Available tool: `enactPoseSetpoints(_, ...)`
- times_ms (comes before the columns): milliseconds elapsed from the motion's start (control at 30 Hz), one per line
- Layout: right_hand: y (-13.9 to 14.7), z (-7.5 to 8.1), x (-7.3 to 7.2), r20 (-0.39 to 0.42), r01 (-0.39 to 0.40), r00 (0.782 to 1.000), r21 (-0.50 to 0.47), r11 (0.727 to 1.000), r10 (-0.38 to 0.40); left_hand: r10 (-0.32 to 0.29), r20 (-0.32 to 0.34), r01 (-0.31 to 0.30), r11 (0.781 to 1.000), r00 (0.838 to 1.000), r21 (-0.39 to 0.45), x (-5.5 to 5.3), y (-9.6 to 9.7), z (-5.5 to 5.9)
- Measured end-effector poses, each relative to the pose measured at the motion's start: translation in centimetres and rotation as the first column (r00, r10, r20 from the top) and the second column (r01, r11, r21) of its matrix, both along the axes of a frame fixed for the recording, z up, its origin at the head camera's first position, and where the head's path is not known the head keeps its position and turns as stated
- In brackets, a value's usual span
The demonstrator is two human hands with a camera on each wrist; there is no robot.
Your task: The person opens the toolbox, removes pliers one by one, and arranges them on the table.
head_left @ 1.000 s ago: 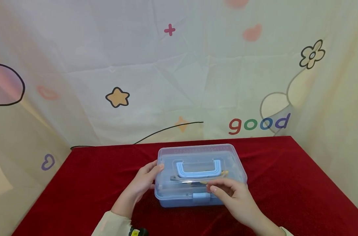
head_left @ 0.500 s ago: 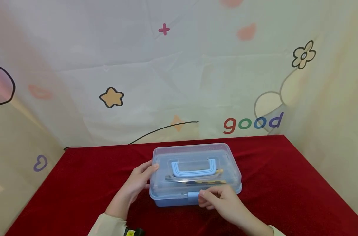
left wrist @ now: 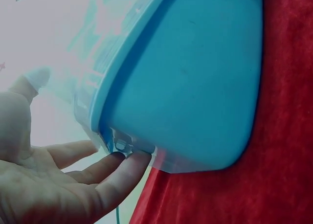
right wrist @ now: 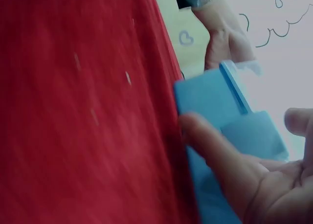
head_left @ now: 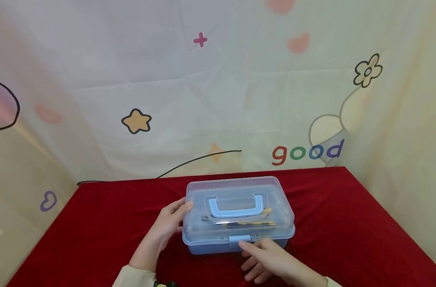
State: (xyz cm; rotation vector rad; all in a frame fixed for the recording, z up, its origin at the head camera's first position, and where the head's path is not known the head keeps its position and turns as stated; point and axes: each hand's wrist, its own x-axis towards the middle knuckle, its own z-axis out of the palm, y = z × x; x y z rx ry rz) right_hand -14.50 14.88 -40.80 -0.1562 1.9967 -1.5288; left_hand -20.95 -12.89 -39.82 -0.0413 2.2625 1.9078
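A plastic storage box (head_left: 200,235) with a pale blue base and a clear lid (head_left: 271,199) stands on the red cloth, lid down. On top lies a light blue handle (head_left: 235,213). Yellow and dark long items (head_left: 251,224) show through the lid; their kind is unclear. My left hand (head_left: 167,223) holds the box's left end, thumb on the lid; in the left wrist view its fingers (left wrist: 128,172) touch the back corner. At the front, my right hand (head_left: 271,261) has its thumb at the blue latch (head_left: 235,239), with the other fingers loosely spread below.
Red cloth (head_left: 106,223) covers the table under and around the box. Behind it hangs a pale curtain (head_left: 167,95) printed with a star, flower and letters. A dark wrist strap (head_left: 164,284) shows at the left sleeve.
My right hand has moved from over the lid's front down to the latch, and its fingers have spread below it. The left hand stays at the box's left end.
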Motion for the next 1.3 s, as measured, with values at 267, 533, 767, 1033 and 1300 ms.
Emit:
enactPoseSetpoints(267,-0.6,-1.6,0.6,0.211,0.138,0.972,-0.160,0.977,-0.103,0.032,0.011,-0.033,0.999,0.999,0.022,0.5,0.4,-0.3)
enactPoseSetpoints(533,-0.7,-2.5,1.0,0.305,0.256,0.937,-0.265,0.930,-0.171,0.024,0.035,-0.025,0.999,0.999,0.020,0.5,0.3,-0.8)
enactPoseSetpoints(767,-1.1,-3.0,1.2,0.374,0.363,0.897,-0.316,0.877,-0.236,0.034,0.042,-0.035,0.999,0.999,0.024,0.7,0.2,-0.8)
enactPoseSetpoints(1033,-1.7,-2.9,1.1,0.353,0.393,0.896,-0.343,0.853,-0.271,0.040,0.019,-0.040,0.999,0.999,0.027,0.4,0.0,-0.2)
enactPoseSetpoints(1300,-1.9,-2.8,0.9,0.327,0.400,0.899,-0.337,0.852,-0.292,0.040,0.025,-0.040,0.999,0.999,0.013,0.1,0.0,0.2)
